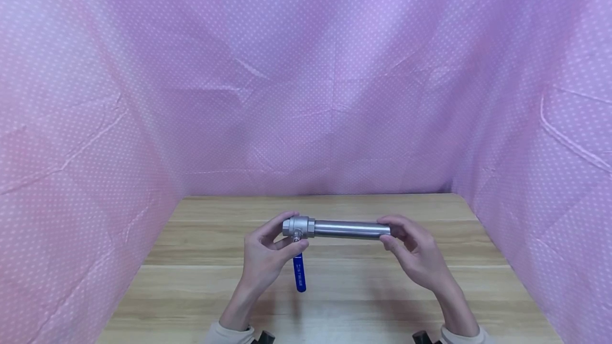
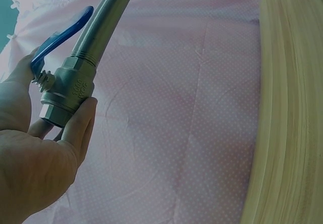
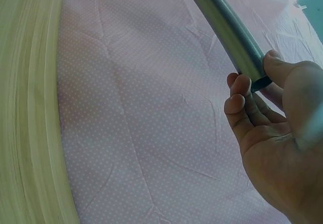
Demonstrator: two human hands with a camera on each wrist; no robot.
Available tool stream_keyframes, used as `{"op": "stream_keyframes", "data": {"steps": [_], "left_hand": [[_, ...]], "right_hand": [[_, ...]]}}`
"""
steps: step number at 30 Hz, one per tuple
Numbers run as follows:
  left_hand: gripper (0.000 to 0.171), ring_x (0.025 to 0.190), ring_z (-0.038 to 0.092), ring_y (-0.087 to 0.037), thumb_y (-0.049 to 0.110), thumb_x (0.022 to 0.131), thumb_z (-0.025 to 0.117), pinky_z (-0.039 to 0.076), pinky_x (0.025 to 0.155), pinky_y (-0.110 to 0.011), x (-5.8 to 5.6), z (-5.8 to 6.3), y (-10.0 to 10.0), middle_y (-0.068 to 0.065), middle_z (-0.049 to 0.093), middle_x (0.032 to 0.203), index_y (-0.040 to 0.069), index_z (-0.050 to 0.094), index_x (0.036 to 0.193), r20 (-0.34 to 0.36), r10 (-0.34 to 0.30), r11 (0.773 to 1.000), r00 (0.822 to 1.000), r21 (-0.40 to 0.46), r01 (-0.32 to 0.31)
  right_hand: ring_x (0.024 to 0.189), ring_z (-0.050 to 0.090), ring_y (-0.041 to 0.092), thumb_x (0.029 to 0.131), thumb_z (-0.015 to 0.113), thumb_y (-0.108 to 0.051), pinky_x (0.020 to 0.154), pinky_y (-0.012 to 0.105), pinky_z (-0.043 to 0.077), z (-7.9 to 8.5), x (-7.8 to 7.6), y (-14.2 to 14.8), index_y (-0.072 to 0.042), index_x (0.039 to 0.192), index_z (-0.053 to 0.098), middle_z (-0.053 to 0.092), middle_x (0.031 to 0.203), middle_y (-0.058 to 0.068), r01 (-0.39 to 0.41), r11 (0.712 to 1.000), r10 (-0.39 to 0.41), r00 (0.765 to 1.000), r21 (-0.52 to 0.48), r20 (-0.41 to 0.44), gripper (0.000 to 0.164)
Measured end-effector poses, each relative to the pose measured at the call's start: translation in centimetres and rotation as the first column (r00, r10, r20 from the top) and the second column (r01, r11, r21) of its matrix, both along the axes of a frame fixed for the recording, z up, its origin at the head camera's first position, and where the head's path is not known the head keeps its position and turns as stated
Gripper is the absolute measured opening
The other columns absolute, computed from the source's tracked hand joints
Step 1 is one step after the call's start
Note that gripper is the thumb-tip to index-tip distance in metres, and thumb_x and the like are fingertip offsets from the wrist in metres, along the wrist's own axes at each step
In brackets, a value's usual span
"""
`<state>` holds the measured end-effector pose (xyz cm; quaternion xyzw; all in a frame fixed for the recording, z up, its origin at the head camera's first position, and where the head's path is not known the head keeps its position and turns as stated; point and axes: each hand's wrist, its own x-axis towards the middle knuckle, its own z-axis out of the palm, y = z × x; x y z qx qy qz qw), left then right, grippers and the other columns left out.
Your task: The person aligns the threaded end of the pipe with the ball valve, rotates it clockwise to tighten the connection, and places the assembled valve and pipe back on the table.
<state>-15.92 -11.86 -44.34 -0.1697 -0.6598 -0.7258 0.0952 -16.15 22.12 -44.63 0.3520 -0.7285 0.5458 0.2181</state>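
A steel ball valve [image 1: 300, 225] with a blue lever handle [image 1: 299, 274] is held above the table by my left hand [image 1: 265, 259]. The thumb lies near the handle's stem, and the other fingers reach around the valve's far side. From the valve's right end a steel pipe [image 1: 351, 229] extends sideways, its threads showing at the joint [image 2: 84, 58] in the left wrist view. My right hand [image 1: 418, 254] pinches the pipe's free end between thumb and fingers. Seen from the right wrist, the thumb and fingertips [image 3: 241, 84] lie on opposite sides of that end.
Below the hands is a wood-grain table [image 1: 334, 285]. Pink dotted cloth [image 1: 330, 84] hangs behind it and along both sides. Two small black pieces [image 1: 266, 337] show at the bottom edge of the head view, close to the sleeves [image 1: 230, 334].
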Motion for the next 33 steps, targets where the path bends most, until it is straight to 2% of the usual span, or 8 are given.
{"op": "stream_keyframes", "data": {"steps": [4,7,11,16,20,26,33], "left_hand": [[0.062,0.130,0.077,-0.018,-0.007,0.086,0.092,0.071,0.106,-0.040,0.03,0.06,0.03,-0.023,0.071,0.146,0.007,0.074,0.144,-0.002,0.012,1.000,1.000,-0.012,-0.012],[0.062,0.131,0.076,-0.018,-0.007,0.086,0.092,0.070,0.107,-0.040,0.04,0.14,0.06,-0.022,0.072,0.146,0.008,0.074,0.144,-0.002,0.018,1.000,1.000,-0.015,-0.018],[0.062,0.130,0.076,-0.018,-0.007,0.086,0.092,0.070,0.107,-0.039,0.05,0.18,0.09,-0.024,0.071,0.147,0.008,0.074,0.144,-0.001,0.021,1.000,1.000,-0.014,-0.021],[0.063,0.130,0.076,-0.018,-0.007,0.086,0.092,0.070,0.107,-0.039,0.04,0.13,0.10,-0.029,0.068,0.149,0.007,0.074,0.144,0.002,0.021,1.000,1.000,-0.007,-0.020],[0.063,0.130,0.076,-0.018,-0.007,0.085,0.093,0.070,0.107,-0.039,0.05,0.09,0.10,-0.027,0.069,0.149,0.006,0.074,0.144,0.007,0.020,1.000,1.000,-0.003,-0.020],[0.063,0.129,0.077,-0.018,-0.009,0.085,0.092,0.071,0.105,-0.040,0.08,0.05,0.08,-0.026,0.070,0.147,0.002,0.073,0.144,0.001,0.011,1.000,1.000,0.005,-0.011],[0.061,0.129,0.077,-0.019,-0.009,0.086,0.091,0.071,0.105,-0.041,0.08,-0.02,0.09,-0.029,0.069,0.146,0.004,0.074,0.143,-0.016,0.002,1.000,1.000,0.010,-0.002]], "right_hand": [[0.083,0.071,0.008,0.090,0.068,0.031,0.065,0.019,0.065,0.26,0.18,0.03,0.010,0.133,0.068,0.074,0.102,-0.006,0.042,0.999,-0.043,0.999,0.026,0.026,0.048],[0.083,0.071,0.007,0.090,0.069,0.031,0.064,0.019,0.064,0.31,0.15,-0.06,0.010,0.133,0.068,0.073,0.099,-0.002,0.035,0.999,-0.035,0.999,0.010,0.018,0.048],[0.091,0.072,0.005,0.089,0.067,0.033,0.065,0.021,0.062,0.26,-0.13,-0.22,0.015,0.133,0.066,0.072,0.111,0.004,-0.035,0.998,0.034,0.999,-0.053,-0.014,0.048],[0.093,0.071,0.010,0.083,0.069,0.036,0.067,0.022,0.061,0.29,-0.41,-0.35,0.020,0.135,0.062,0.068,0.130,0.009,-0.112,0.989,0.106,0.992,-0.095,-0.062,0.055],[0.091,0.068,0.010,0.079,0.069,0.040,0.071,0.020,0.062,0.31,-0.40,-0.40,0.019,0.135,0.063,0.068,0.129,0.010,-0.110,0.990,0.103,0.991,-0.086,-0.081,0.060],[0.092,0.067,0.011,0.078,0.067,0.041,0.075,0.020,0.063,0.20,-0.42,-0.39,0.019,0.135,0.063,0.067,0.128,0.011,-0.119,0.990,0.112,0.989,-0.080,-0.094,0.061],[0.090,0.063,0.012,0.078,0.067,0.041,0.068,0.022,0.059,0.15,-0.45,-0.39,0.019,0.133,0.063,0.068,0.127,0.012,-0.122,0.989,0.114,0.988,-0.079,-0.103,0.059]]}}
